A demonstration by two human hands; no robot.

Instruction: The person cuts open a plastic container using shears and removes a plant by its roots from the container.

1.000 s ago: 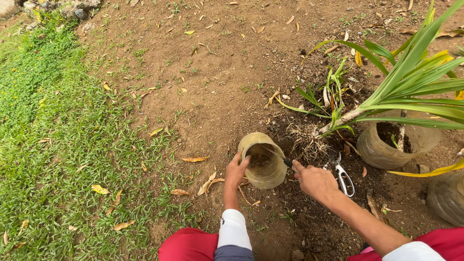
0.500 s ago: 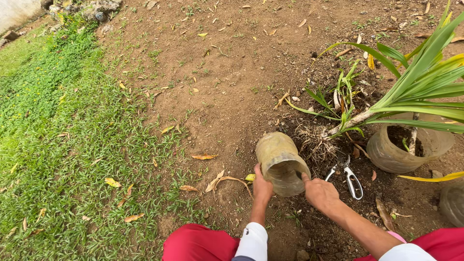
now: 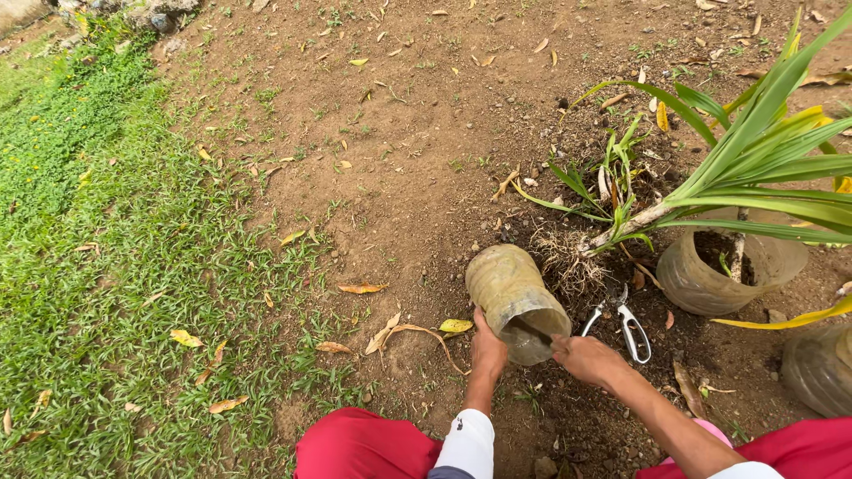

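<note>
A dirty, see-through plastic pot (image 3: 513, 294) lies tipped on its side on bare soil, its open mouth turned towards me. My left hand (image 3: 487, 348) grips the pot's rim on the left. My right hand (image 3: 586, 357) touches the rim on the right, fingers at the opening. Just behind the pot lies an uprooted plant (image 3: 621, 200) with long green leaves and a tangle of bare roots (image 3: 568, 263). White-handled garden scissors (image 3: 621, 321) rest on the ground just right of the pot.
A second plastic pot (image 3: 710, 275) holding soil and a leafy plant stands at the right. Another pot (image 3: 821, 368) sits at the right edge. Grass (image 3: 98, 266) covers the left side, with dry leaves scattered about. My red trousers (image 3: 364, 448) fill the bottom.
The pot has been tipped from lying open-mouth-up to lying on its side with the mouth towards me. Both hands followed it, and my right hand moved onto its rim.
</note>
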